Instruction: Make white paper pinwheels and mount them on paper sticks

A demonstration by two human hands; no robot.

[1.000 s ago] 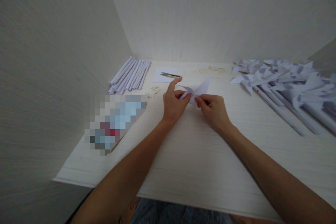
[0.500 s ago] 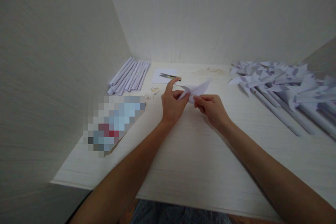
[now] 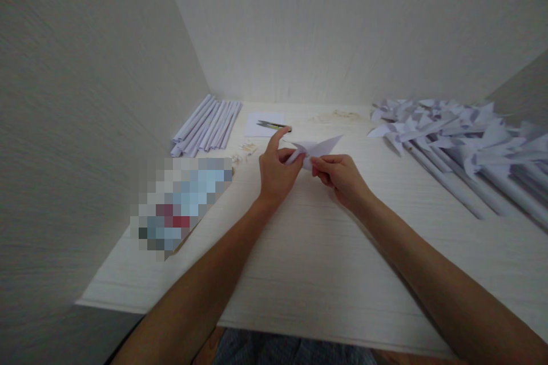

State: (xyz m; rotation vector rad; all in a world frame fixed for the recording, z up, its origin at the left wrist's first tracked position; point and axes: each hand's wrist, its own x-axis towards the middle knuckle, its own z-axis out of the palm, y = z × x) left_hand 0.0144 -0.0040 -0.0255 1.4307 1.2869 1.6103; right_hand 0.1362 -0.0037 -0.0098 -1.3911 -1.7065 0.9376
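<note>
A white paper pinwheel [image 3: 327,147] is held between my two hands over the middle of the table, its pointed blades sticking up and to the right. My left hand [image 3: 276,171] pinches its left side between thumb and fingers, with the index finger raised. On the near side of the paper, my right hand [image 3: 336,172] grips it with thumb and fingertips. The fingers cover the pinwheel's centre, so I cannot see what is there. Just beyond my left index finger, scissors [image 3: 270,125] lie on a stack of white paper [image 3: 254,129].
Rolled paper sticks [image 3: 208,125] lie at the back left. Small pale bits [image 3: 247,149] are scattered beside them. A pixelated flat object [image 3: 184,205] lies at the left. Several finished paper pinwheels on sticks [image 3: 462,142] are piled at the right. Walls [image 3: 291,28] enclose the table [image 3: 299,274].
The whole view has shifted slightly, so things appear a little further left. Both hands keep their grip on the pinwheel, with almost no change in their pose.
</note>
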